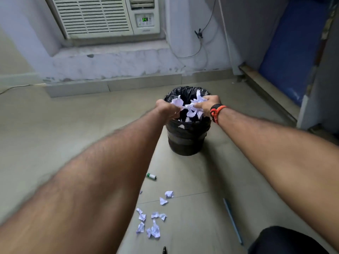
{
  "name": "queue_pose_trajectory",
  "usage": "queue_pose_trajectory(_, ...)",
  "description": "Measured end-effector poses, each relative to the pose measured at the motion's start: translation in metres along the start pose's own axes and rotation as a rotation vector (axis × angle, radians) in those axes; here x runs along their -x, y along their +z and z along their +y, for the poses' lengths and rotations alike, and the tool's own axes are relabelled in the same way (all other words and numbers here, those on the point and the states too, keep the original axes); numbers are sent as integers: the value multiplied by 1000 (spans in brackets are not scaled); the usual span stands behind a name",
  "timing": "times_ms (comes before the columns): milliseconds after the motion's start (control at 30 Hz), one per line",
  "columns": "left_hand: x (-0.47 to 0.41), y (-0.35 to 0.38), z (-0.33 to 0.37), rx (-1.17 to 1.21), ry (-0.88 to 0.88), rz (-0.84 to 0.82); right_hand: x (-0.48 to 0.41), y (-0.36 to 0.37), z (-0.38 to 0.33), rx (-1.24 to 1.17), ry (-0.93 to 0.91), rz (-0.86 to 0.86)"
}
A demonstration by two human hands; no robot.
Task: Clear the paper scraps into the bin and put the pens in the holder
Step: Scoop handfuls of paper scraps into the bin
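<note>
Both arms reach out over a black bin (187,136) lined with a black bag, standing on the floor. My left hand (166,109) grips crumpled white paper scraps (177,103) above the bin's left rim. My right hand (207,105), with an orange and black wristband, holds another bunch of paper scraps (197,99) above the opening, and some scraps (190,114) hang or fall below the hands. Several more scraps (153,223) lie on the floor near me. A blue pen (232,220) lies at the right, a green-capped marker (151,176) nearer the bin, and a black pen tip (164,250) shows at the bottom edge.
A window air conditioner (102,17) sits in the wall behind the bin, with a loose cable (200,44) hanging to its right. A blue panel (289,55) with a wooden rail stands at the right. My dark-clad knee (282,241) is at the bottom right. No pen holder is visible.
</note>
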State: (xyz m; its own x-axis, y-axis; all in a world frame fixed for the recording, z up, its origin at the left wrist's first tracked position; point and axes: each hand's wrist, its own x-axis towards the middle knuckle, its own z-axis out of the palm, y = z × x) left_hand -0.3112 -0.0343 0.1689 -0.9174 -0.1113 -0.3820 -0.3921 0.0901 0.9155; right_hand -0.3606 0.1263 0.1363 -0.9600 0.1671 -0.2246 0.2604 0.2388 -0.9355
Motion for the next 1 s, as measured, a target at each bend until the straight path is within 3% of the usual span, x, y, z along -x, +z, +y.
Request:
queue_pose_trajectory(167,-23,19,11,103,47,10,3,2,-11,94,-110,-36)
queue_pose_trajectory(333,-28,13,-9,73,161,88,4,-3,-1,196,-237,121)
queue_pose_trajectory(533,-11,-4,-48,145,224,81,26,0,4,157,-287,243)
queue_pose_trajectory(633,0,-8,-76,165,196,73,52,5,15,5,-293,240)
queue_pose_trajectory(800,21,-7,-155,220,43,89,106,30,90,-255,-7,59)
queue_pose_trajectory(1000,60,-17,-240,339,-189,123,108,48,201,61,210,84)
